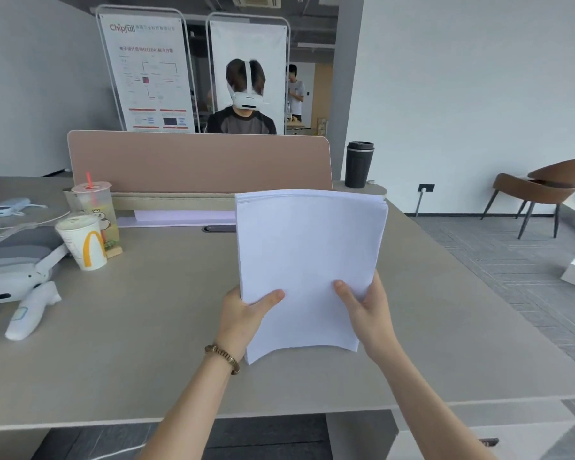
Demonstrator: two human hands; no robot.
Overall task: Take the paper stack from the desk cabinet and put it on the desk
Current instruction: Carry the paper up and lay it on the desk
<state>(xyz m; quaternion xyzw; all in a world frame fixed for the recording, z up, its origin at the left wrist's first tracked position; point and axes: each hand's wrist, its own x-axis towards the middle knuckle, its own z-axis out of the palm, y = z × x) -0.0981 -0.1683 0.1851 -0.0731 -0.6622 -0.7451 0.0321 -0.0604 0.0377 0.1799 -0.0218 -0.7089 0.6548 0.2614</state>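
A thick white paper stack (307, 257) hangs in the air above the grey desk (166, 330), tilted up toward me, its lower edge sagging. My left hand (246, 318) grips its lower left side, thumb on top, with a beaded bracelet on that wrist. My right hand (367, 310) grips the lower right side the same way. The desk cabinet (472, 436) shows only as a pale top edge under the desk at the lower right.
On the desk's left stand a paper cup (83, 242), a clear drink with a red straw (95, 207), a white headset (12, 277) and a controller (30, 310). A pink divider (200, 162) backs the desk, a black tumbler (358, 164) at its right end. A person sits behind it.
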